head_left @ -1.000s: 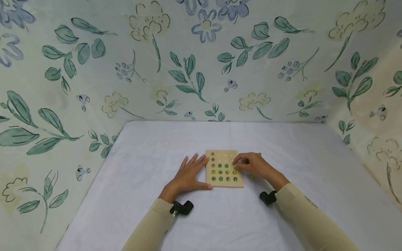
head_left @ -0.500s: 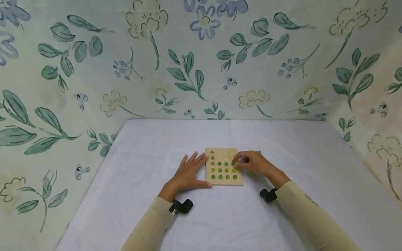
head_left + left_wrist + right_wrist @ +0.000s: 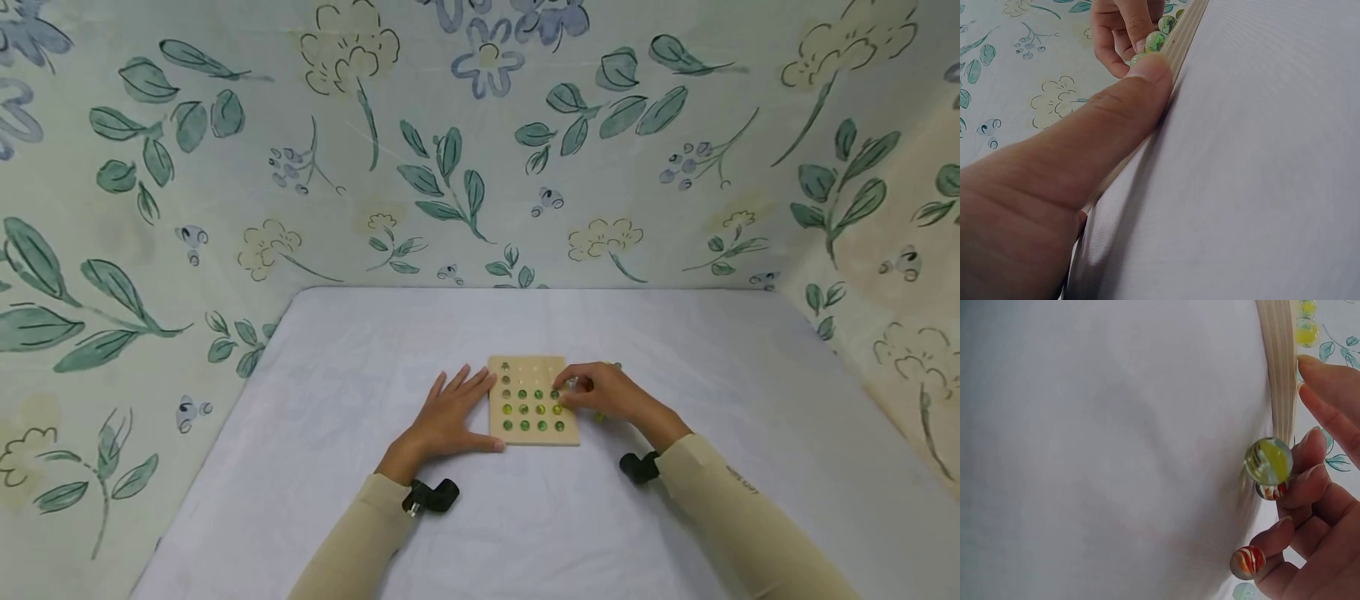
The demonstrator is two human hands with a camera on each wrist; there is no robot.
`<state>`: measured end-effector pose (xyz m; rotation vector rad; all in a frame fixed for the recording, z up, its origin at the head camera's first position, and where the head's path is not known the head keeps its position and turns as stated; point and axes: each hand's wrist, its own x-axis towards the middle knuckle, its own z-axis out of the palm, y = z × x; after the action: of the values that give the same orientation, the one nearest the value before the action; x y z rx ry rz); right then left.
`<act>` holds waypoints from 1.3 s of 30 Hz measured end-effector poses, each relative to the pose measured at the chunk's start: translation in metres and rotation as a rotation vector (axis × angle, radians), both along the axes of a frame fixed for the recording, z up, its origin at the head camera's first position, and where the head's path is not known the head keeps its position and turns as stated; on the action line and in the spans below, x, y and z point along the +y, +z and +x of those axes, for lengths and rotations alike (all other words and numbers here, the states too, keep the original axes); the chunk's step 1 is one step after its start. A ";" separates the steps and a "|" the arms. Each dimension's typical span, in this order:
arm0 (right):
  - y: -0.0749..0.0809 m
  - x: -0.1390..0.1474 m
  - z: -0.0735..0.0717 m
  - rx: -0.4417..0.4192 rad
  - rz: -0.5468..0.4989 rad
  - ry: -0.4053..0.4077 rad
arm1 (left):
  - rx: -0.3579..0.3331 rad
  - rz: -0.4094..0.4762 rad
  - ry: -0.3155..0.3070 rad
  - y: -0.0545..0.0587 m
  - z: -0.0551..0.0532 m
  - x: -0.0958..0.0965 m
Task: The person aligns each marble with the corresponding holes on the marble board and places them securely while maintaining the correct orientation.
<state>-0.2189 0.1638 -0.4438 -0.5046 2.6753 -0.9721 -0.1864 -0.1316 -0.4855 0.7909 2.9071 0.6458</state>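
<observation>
White cloth (image 3: 420, 525) is lying under the wooden board (image 3: 536, 365); my left hand (image 3: 444, 421), fingers straight, is touching its left edge, and my right hand (image 3: 609, 390) is pinching a green marble (image 3: 555, 394) near its right edge

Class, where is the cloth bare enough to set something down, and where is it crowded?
Free: the cloth between board and flowered wall; in front of the board between the sleeves; outside either sleeve. Crowded: beside the board, left hand one side, right hand and loose marbles the other.
</observation>
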 end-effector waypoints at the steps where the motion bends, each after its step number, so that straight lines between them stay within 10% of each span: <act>1: 0.000 0.000 -0.001 0.001 0.001 -0.002 | 0.000 0.003 0.001 0.000 0.000 0.000; 39: 0.006 -0.001 0.004 -0.019 0.015 -0.020 | 0.000 0.015 0.005 -0.001 0.005 0.003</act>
<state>-0.2144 0.1624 -0.4381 -0.4641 2.6731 -0.9572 -0.1813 -0.1286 -0.4863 0.7852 2.9093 0.6685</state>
